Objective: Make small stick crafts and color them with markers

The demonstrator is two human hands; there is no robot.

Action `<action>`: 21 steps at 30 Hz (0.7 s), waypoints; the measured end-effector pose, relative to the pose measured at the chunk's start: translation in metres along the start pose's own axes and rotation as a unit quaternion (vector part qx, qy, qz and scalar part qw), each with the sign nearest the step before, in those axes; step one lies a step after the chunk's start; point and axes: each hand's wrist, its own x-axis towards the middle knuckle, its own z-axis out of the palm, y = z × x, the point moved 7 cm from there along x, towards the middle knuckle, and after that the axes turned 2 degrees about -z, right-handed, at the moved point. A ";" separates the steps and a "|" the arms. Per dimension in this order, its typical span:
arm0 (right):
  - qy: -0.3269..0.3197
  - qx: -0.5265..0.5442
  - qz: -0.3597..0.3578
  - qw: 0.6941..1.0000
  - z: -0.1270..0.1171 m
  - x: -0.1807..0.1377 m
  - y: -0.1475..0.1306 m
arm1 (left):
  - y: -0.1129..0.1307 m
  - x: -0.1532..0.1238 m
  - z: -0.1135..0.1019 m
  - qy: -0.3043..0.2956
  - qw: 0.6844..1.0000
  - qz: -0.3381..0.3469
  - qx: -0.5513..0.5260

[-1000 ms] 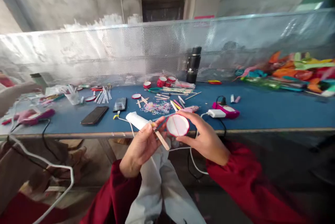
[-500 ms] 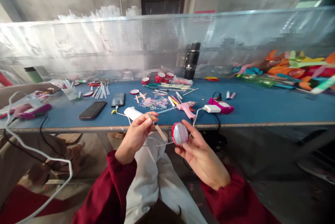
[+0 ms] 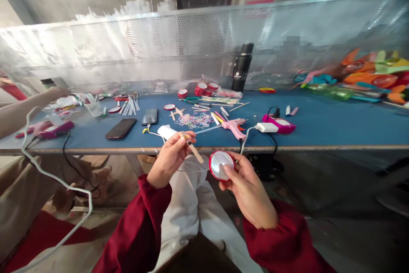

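My left hand (image 3: 169, 158) pinches a flat wooden stick (image 3: 192, 148) between thumb and fingers, the stick slanting down to the right. My right hand (image 3: 246, 183) grips a small round disc with a red rim and pale face (image 3: 221, 165), thumb laid on its face. Both hands hover in front of the blue table's front edge (image 3: 198, 150), above my lap. The stick's tip sits just left of the disc, apart from it.
On the table lie a pink glue gun (image 3: 234, 126), a white charger and pink box (image 3: 278, 125), coloured rubber bands (image 3: 193, 120), sticks, red-rimmed discs (image 3: 204, 89), two phones (image 3: 120, 128), and a black flask (image 3: 242, 67). Another person's arm (image 3: 28, 104) reaches in at left.
Both hands dropped from table height down toward my lap. The disc turned in my right hand and my thumb now rests on its face. The stick stays pinched in my left hand.
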 end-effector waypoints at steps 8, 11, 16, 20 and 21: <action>0.028 0.118 0.037 0.992 0.015 0.009 0.006 | -0.039 -0.016 0.011 -0.040 0.986 -0.086 -0.135; 0.023 0.124 0.025 0.992 0.019 0.008 0.007 | -0.042 -0.019 0.013 -0.037 0.986 -0.079 -0.145; 0.052 0.056 -0.038 0.996 0.016 0.005 0.010 | -0.037 -0.022 0.018 -0.017 0.990 -0.045 -0.134; 0.143 -0.078 -0.169 0.972 0.009 0.008 0.006 | -0.036 -0.024 0.025 0.012 0.997 -0.020 -0.078; 0.160 -0.109 -0.205 0.960 0.010 0.009 0.004 | -0.036 -0.024 0.028 0.017 0.998 -0.013 -0.062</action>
